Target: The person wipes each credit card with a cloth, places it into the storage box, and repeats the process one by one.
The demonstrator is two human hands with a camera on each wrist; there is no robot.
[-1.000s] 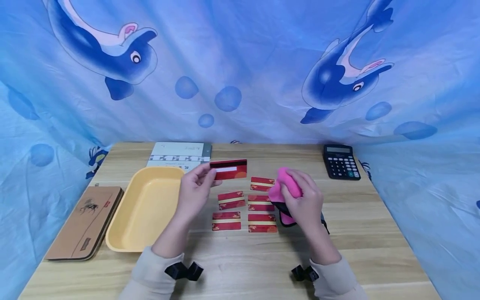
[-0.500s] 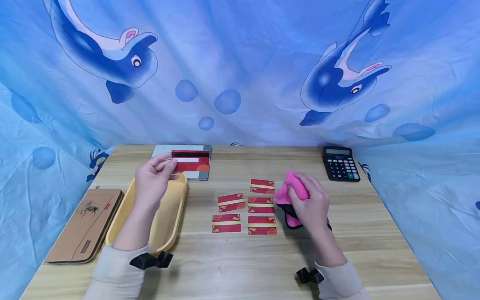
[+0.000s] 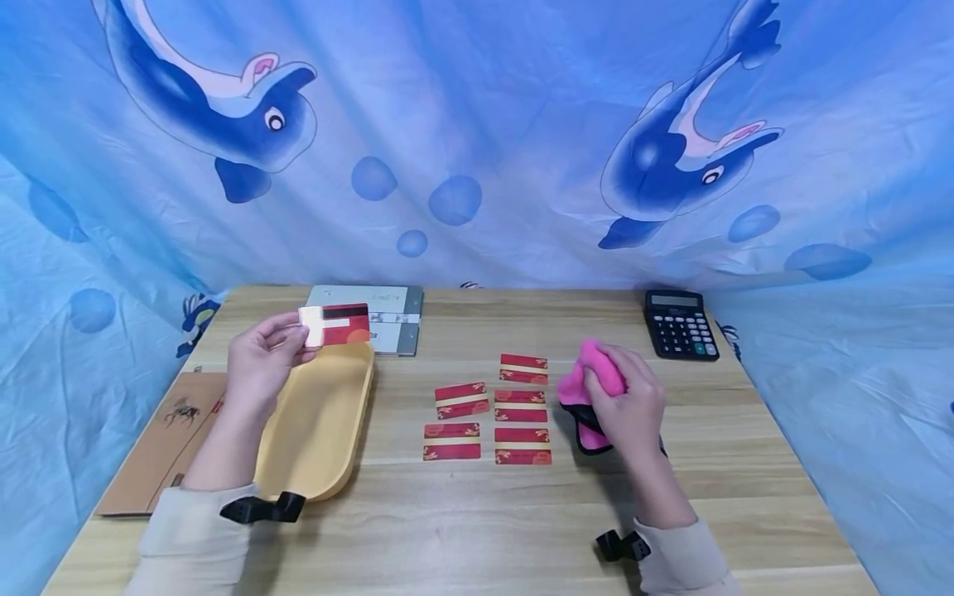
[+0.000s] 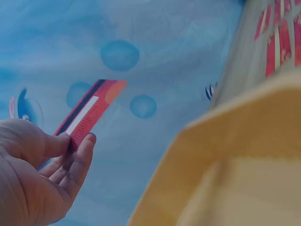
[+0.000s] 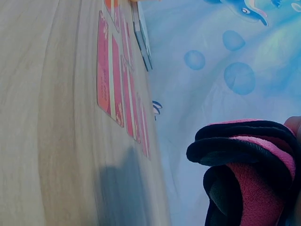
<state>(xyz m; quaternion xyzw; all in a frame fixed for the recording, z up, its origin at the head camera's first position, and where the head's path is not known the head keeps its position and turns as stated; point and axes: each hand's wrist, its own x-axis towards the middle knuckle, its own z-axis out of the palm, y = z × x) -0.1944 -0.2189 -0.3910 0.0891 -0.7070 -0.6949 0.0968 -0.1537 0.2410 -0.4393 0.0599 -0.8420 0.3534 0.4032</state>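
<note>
Leftward goes my left hand (image 3: 262,360), carrying a red card (image 3: 335,325) from above the middle of the table (image 3: 462,530) to above the far end of a yellow tray (image 3: 316,422); my right hand (image 3: 633,406) has shifted only slightly to the right. My left thumb and fingers pinch the card by one end, its dark stripe side facing me. My right fingers are curled around a bunched pink cloth (image 3: 607,372) with black edging, just right of the laid-out cards.

As I judge it, the work is partway: one card is lifted, and five red cards (image 3: 520,406) lie apart on the table, two in a left column and three in a right one. Nothing shows which of them, if any, are finished.

A grey booklet (image 3: 380,298) lies at the table's far edge, behind the tray, and a calculator (image 3: 680,324) near the far right corner. My left forearm covers part of the tray and of a brown case (image 3: 167,443) by the table's left edge. Glare whitens the card's pinched end, and its print is too small to read. In the right wrist view my hand is almost wholly cut off; I cannot tell whether the cloth's lower flap touches the table.
</note>
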